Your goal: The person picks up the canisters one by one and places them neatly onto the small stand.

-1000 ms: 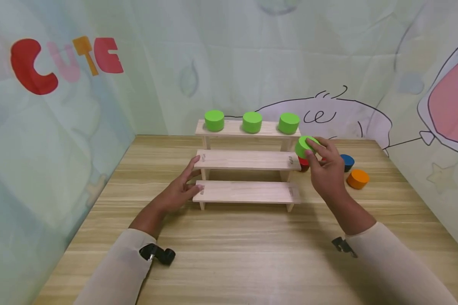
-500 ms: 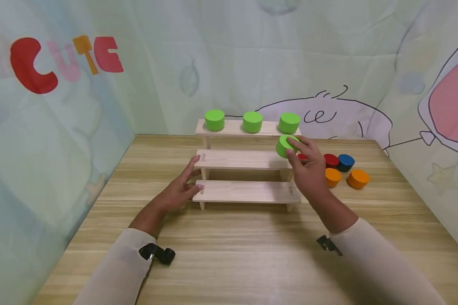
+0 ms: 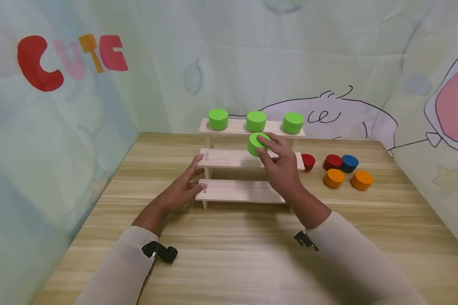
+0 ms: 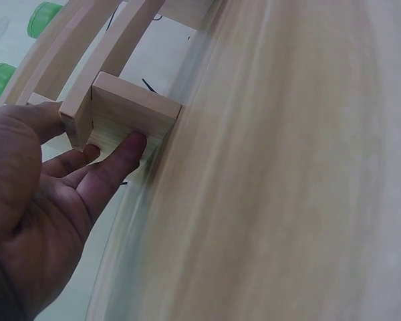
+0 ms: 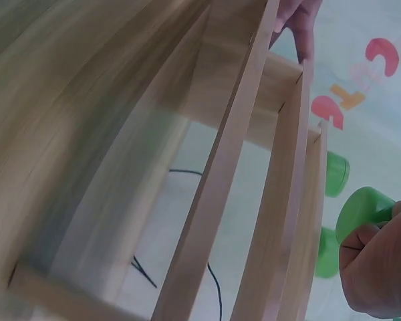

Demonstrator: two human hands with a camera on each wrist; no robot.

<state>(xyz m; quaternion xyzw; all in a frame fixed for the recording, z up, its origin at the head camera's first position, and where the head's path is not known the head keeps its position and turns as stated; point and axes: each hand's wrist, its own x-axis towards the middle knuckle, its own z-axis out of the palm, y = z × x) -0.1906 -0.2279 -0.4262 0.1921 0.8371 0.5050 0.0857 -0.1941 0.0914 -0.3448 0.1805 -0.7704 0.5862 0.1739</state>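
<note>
A pale three-step wooden rack point(image 3: 236, 191) stands on the table. Three green cylinder blocks are spaced along its top step: left point(image 3: 218, 120), middle point(image 3: 256, 122) and right point(image 3: 293, 123). My right hand point(image 3: 285, 170) pinches another green cylinder block point(image 3: 253, 146) between thumb and fingers, over the middle step and below the middle block in the head view. On the rack's left end, my left hand point(image 3: 180, 191) holds on, its thumb at the bottom step and a finger at the middle step. The left wrist view has other fingers point(image 4: 130, 148) against the side panel point(image 4: 135, 105).
Right of the rack lie two red blocks point(image 3: 308, 162), a blue block point(image 3: 350, 163) and two orange blocks point(image 3: 333, 178). Printed cloth walls point(image 3: 168, 76) border the table point(image 3: 229, 254) at the back and sides.
My right hand has carried the green block left, from beyond the rack's right end to over the middle step, uncovering red and orange blocks. The left hand keeps its place on the rack.
</note>
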